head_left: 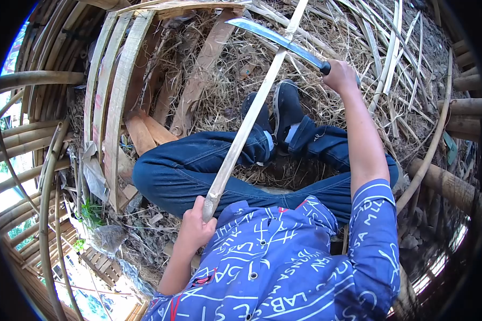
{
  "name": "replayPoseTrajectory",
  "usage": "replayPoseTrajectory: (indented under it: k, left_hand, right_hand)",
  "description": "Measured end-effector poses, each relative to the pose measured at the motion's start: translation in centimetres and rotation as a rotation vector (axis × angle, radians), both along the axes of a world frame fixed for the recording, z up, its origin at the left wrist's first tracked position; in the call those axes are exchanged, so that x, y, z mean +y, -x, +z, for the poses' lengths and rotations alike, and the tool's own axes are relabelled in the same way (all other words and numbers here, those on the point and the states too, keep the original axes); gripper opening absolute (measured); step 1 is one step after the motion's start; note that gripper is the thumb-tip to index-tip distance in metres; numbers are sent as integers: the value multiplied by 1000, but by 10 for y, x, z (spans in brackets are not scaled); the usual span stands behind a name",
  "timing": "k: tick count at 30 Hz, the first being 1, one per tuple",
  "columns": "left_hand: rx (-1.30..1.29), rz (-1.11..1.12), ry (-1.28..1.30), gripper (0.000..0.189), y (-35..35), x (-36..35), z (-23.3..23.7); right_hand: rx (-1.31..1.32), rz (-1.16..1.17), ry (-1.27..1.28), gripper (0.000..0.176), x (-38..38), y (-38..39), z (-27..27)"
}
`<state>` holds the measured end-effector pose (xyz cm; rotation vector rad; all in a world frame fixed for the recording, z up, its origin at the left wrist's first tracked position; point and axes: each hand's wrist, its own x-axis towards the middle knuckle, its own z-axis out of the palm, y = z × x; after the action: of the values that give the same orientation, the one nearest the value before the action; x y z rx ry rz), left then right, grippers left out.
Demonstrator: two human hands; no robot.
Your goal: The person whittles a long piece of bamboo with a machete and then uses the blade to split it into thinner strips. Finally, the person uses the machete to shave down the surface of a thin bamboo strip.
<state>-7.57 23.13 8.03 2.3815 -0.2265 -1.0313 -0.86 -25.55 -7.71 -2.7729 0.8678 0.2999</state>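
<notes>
A long pale bamboo strip (pixel 254 115) runs slantwise from my lap up past the top of the view. Its near end is gripped in my left hand (pixel 197 227), the thumb lying along it. My right hand (pixel 341 77) is closed round the dark handle of a machete (pixel 278 38) with a long, slightly curved blade. The blade crosses the upper part of the strip and overlaps it in this view, its tip pointing left. Both shoes (pixel 288 104) are close together beyond the strip, on ground covered with shavings.
Sawn wooden planks (pixel 124 96) stand to the left, beside a board (pixel 206 69) on the ground. Split bamboo strips (pixel 393 45) lie at the upper right. Bamboo pole walls (pixel 24 142) enclose both sides. Plastic sheeting (pixel 110 238) lies at the lower left.
</notes>
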Motion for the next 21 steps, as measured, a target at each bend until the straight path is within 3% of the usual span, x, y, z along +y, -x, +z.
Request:
replayPoseTrajectory:
  k: [15, 21]
  left_hand:
    - [2, 22, 38, 27, 3, 13, 0]
    - [-15, -27, 11, 29, 1, 16, -4]
  right_hand:
    - [16, -10, 45, 27, -3, -4, 5]
    - [-170, 68, 260, 15, -6, 7, -6]
